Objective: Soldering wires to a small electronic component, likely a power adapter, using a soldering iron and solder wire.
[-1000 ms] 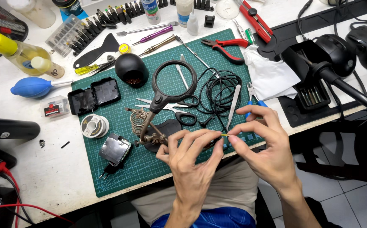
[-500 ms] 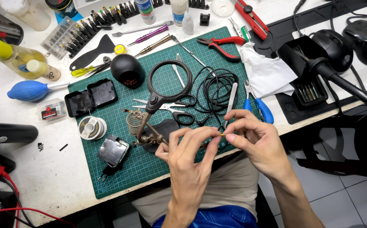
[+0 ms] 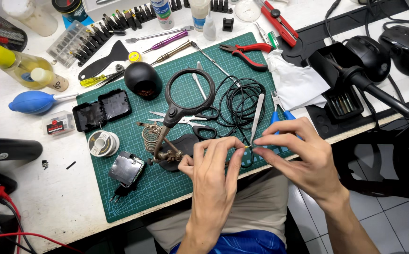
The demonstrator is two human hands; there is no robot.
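My left hand (image 3: 214,174) and my right hand (image 3: 303,157) meet over the front edge of the green cutting mat (image 3: 134,197). Between their fingertips they pinch the end of a thin black wire (image 3: 247,147), which shows a small yellowish tip. The wire runs back to a coil of black cable (image 3: 239,101) lying on the mat. A helping-hands stand with a magnifier (image 3: 185,96) stands just left of my left hand. Metal tweezers (image 3: 257,113) lie beside the coil.
Scissors (image 3: 190,123), a solder spool (image 3: 102,142), a black dome-shaped holder (image 3: 142,79), an open black case (image 3: 102,109), red pliers (image 3: 244,51) and blue-handled cutters (image 3: 279,113) lie around. A blue air blower (image 3: 32,101), bottles and a white cloth (image 3: 296,82) sit nearby.
Both hands have kept pinching the wire end and shifted slightly toward the front edge of the mat. The view has moved a little; the things on the mat lie as before.
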